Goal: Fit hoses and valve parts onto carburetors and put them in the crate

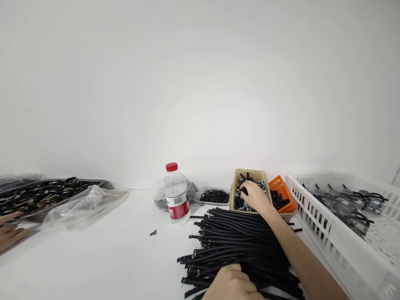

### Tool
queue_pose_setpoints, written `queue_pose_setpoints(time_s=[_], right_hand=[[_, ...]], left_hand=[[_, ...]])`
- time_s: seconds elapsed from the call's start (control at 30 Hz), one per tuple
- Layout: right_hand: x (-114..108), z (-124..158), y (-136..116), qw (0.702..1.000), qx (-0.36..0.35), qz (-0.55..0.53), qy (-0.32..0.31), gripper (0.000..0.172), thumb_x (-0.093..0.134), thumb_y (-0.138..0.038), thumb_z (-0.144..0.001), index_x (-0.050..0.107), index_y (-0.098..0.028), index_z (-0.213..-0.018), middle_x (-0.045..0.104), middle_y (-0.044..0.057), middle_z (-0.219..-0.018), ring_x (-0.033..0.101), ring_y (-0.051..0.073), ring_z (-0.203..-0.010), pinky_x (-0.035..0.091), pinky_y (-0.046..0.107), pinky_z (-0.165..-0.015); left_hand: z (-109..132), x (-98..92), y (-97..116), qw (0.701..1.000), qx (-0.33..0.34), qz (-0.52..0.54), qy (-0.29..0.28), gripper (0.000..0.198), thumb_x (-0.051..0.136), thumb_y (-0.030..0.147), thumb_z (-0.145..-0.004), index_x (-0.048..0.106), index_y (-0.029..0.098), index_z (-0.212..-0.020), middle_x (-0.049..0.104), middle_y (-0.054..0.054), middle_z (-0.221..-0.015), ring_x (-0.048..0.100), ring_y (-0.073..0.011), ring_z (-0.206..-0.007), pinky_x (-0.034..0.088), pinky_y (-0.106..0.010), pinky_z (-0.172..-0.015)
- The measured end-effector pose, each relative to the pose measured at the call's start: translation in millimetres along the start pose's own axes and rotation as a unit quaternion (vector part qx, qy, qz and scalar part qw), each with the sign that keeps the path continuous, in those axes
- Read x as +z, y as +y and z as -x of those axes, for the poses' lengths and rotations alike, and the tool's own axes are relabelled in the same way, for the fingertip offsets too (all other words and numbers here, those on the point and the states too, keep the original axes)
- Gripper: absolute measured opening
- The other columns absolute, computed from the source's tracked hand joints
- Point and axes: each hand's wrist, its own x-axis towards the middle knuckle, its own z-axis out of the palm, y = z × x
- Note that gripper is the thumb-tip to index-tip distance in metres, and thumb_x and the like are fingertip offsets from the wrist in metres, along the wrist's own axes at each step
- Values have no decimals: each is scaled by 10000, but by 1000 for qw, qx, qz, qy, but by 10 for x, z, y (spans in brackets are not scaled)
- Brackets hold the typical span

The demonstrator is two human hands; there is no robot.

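Observation:
At the bottom of the view my left hand (233,285) is closed, its knuckles up, against the near side of a pile of black rubber hoses (240,237). What its fingers hold, if anything, is hidden. My right hand (254,196) reaches over the pile into a beige plastic bin (233,204). Its thumb and fingers are bent together among small black and metal fittings (246,177); I cannot make out what is between them. The hoses lie side by side on the white table, with small metal bits showing near their left ends.
Beside the bin stand an orange basket (292,204) and a tray of black rubber rings (215,196). A white crate (331,233) holds metal-and-hose assemblies on the right. A water bottle (177,196), plastic bag (89,204) and another person's hand (12,233) are leftward.

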Motion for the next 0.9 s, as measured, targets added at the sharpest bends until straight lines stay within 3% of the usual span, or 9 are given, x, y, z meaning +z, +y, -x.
queue_pose_setpoints(time_s=[0.1,0.2,0.3,0.4,0.47,0.57,0.73,0.83,0.9], right_hand=[[174,-34,184,1000,1,8,14,268,626,112,-917,662,-106,-1068,655,115,-1087,610,268,-1052,457,311,-919],[195,-48,240,1000,6,9,27,221,644,93,-912,674,-104,-1008,681,90,-987,650,264,-954,495,318,-853],[117,-60,274,999,10,2,45,213,654,75,-888,694,-131,-924,695,66,-897,671,264,-869,508,313,-796],[-44,-63,304,996,20,-14,85,193,642,29,-871,696,-156,-887,697,53,-837,674,271,-830,511,318,-760],[-199,-53,300,992,30,-26,121,162,620,-23,-878,687,-168,-897,696,46,-829,673,269,-815,514,328,-763],[-473,-13,243,985,42,-40,161,126,591,-90,-877,672,-185,-897,690,34,-800,668,263,-785,520,330,-743],[-884,141,65,984,47,-59,164,93,600,-145,-831,676,-196,-851,695,34,-809,658,254,-735,520,312,-680],[-1094,307,-65,990,27,-75,120,92,608,-160,-816,691,-200,-818,692,27,-809,656,243,-737,508,287,-658],[-1222,438,-169,995,-20,-95,33,91,613,-182,-835,702,-200,-846,688,23,-822,651,236,-755,499,275,-651]], left_hand=[[40,176,-53,998,-28,42,-46,549,814,318,-759,330,180,-540,574,81,-521,449,-82,-454,258,-318,-500],[10,176,-70,995,-44,62,-60,561,802,298,-781,311,174,-540,529,79,-500,419,-90,-458,230,-321,-509],[-78,-47,-43,989,-65,109,-75,506,819,265,-782,365,180,-575,521,84,-537,460,-102,-534,263,-297,-548],[-161,-320,-27,973,-135,182,-47,446,905,360,-660,487,205,-674,579,72,-675,526,-127,-671,359,-263,-688],[-193,-455,-39,948,-196,249,-25,471,936,397,-584,559,218,-804,624,38,-845,561,-162,-804,405,-264,-785],[-207,-559,-74,904,-242,350,-33,431,899,334,-654,623,218,-964,635,-14,-1026,571,-197,-959,451,-269,-853],[-178,-559,-104,892,-172,415,-59,136,651,301,-894,719,192,-940,704,-70,-1010,617,-216,-979,470,-291,-919],[-148,-542,-137,890,-97,436,-87,390,571,506,-903,736,163,-985,727,-119,-1076,632,-262,-988,480,-347,-950],[-131,-527,-172,885,-70,447,-109,617,663,690,-746,723,161,-1058,709,-129,-1151,622,-296,-1017,479,-386,-973]])
